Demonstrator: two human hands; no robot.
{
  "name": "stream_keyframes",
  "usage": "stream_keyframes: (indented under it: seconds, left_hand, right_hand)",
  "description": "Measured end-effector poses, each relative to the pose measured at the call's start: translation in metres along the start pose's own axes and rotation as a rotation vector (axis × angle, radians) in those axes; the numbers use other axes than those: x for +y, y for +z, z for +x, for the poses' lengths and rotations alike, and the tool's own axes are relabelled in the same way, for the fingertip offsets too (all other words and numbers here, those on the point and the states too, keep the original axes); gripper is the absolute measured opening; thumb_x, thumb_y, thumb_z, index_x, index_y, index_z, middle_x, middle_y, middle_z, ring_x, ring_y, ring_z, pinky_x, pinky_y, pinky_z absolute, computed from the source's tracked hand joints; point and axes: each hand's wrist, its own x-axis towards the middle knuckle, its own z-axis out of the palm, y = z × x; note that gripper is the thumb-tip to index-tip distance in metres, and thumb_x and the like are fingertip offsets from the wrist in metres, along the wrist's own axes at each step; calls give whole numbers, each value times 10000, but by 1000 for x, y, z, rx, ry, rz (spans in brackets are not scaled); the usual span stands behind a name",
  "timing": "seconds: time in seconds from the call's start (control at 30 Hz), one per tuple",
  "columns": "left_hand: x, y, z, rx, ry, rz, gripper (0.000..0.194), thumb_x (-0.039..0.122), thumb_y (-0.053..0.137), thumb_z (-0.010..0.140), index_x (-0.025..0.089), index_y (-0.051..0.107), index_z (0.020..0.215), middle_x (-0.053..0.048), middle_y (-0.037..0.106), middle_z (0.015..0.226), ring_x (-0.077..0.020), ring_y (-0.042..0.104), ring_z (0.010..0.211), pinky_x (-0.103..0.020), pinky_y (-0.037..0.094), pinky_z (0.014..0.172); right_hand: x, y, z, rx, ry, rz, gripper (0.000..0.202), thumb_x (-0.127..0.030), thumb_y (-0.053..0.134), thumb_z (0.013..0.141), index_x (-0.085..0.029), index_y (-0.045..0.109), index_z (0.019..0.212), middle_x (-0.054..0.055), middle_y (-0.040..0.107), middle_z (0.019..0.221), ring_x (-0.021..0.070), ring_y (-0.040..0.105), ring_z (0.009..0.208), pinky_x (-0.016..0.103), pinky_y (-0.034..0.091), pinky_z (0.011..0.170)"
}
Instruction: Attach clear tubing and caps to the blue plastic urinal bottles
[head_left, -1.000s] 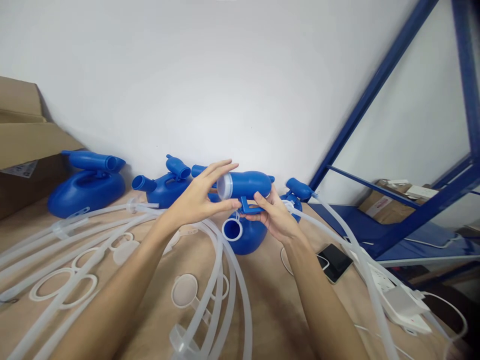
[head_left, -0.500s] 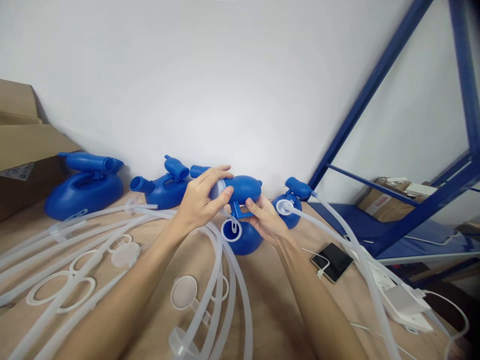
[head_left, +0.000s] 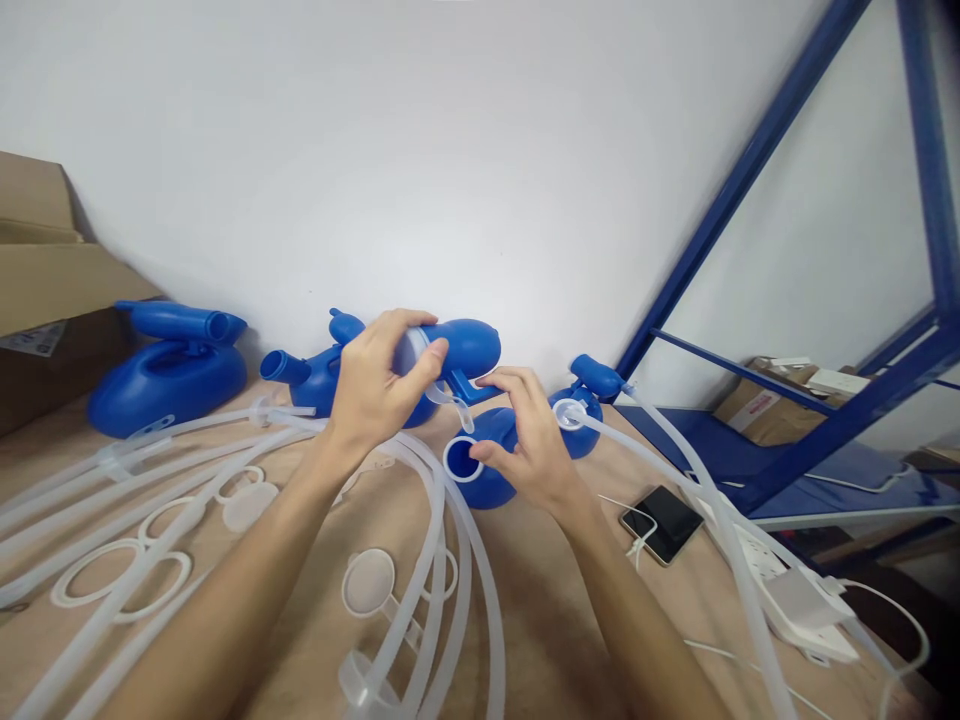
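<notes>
My left hand (head_left: 386, 375) is closed round the translucent-capped end of a blue bulb-shaped part (head_left: 469, 345). A blue bracket (head_left: 474, 390) sticks out below this part, and a translucent strap (head_left: 457, 408) hangs from the cap. My right hand (head_left: 532, 435) has its thumb and fingers apart. Its fingertips are close to the bracket's end, and its thumb is by the white-rimmed mouth of a blue urinal bottle (head_left: 491, 490). Whether the thumb touches the rim, I cannot tell. Part of that bottle is hidden behind the right hand.
Other blue bottles (head_left: 169, 390) stand along the wall. Translucent tubes (head_left: 480, 570), white rings (head_left: 67, 580) and a round lid (head_left: 369, 583) lie on the tabletop. A phone (head_left: 664, 525) and a power strip (head_left: 806, 600) are at right, beside a blue metal frame (head_left: 742, 160). Cardboard boxes (head_left: 52, 280) stand left.
My left hand has moved up and left with the bulb-shaped part. My right hand has let go of the bracket and spread its fingers. The cap's strap has swung out of the bottle's mouth.
</notes>
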Motion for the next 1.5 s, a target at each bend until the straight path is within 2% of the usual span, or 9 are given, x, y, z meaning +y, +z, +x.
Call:
stream_keyframes:
  seconds: [0.13,0.23,0.3,0.4,0.5,0.77,1.13,1.37,1.5]
  left_hand:
    - [5,-3,0,-152,32,31,418,461,530,1009,180,650,1294,-78,743,1142,-233,691,1031,-361,535,945]
    - [5,-7,-1,-342,15,-8,540,526,522,1016,251,536,1481,-92,670,1308,-250,666,1126,-396,530,989]
    - [4,-9,-1,-478,49,-65,511,551,578,985,286,599,1422,-102,587,1426,-271,626,1225,-394,536,995]
    - [2,-7,-1,-579,90,-126,338,509,605,982,249,729,1160,-101,612,1365,-277,615,1251,-397,532,1014]
    - [0,-1,-1,-545,109,-145,262,432,569,1011,213,712,1019,-103,641,1297,-268,616,1234,-425,494,1058]
    - [1,8,-3,-440,185,-70,191,342,508,1036,191,610,981,-114,675,1212,-277,616,1157,-441,479,1001]
    - [6,17,-10,-290,369,28,163,324,548,1037,182,613,991,-113,693,1152,-242,618,1071,-388,511,934]
    - [8,18,-13,-207,337,117,167,342,578,1016,201,643,955,-101,718,1112,-242,628,1031,-397,533,888]
    - [7,20,-15,-151,350,101,156,329,602,1005,201,659,937,-105,727,1131,-238,638,1033,-394,544,891]
  right_hand:
    - [3,2,-2,2,-74,-68,212,-409,602,1011,-217,619,1100,87,698,987,263,627,953,410,512,839]
    - [7,0,-2,6,6,43,169,-388,596,1019,-220,611,1024,53,692,936,211,621,842,346,494,766]
    - [10,-3,-1,-12,100,121,195,-405,610,1009,-220,599,948,26,674,883,181,607,785,316,477,738]
    - [14,-4,1,-48,214,210,252,-431,652,977,-216,581,865,-12,623,788,150,564,711,286,441,687]
    - [15,-4,2,-95,256,267,280,-458,641,975,-214,578,852,-30,583,747,138,529,676,278,412,657]
    - [13,-2,-2,-91,219,264,253,-430,525,1033,-213,598,927,-8,621,795,155,593,725,294,444,712]
    - [-9,-2,-1,42,246,-147,189,-322,487,943,-244,436,778,-21,546,650,165,501,587,301,318,589]
    - [0,-9,-3,-92,146,-44,218,-341,358,1059,-238,526,966,42,658,858,211,604,754,334,412,702]
    - [0,-10,-2,-111,135,-65,196,-345,383,1053,-235,525,974,35,645,826,214,599,741,335,399,687]
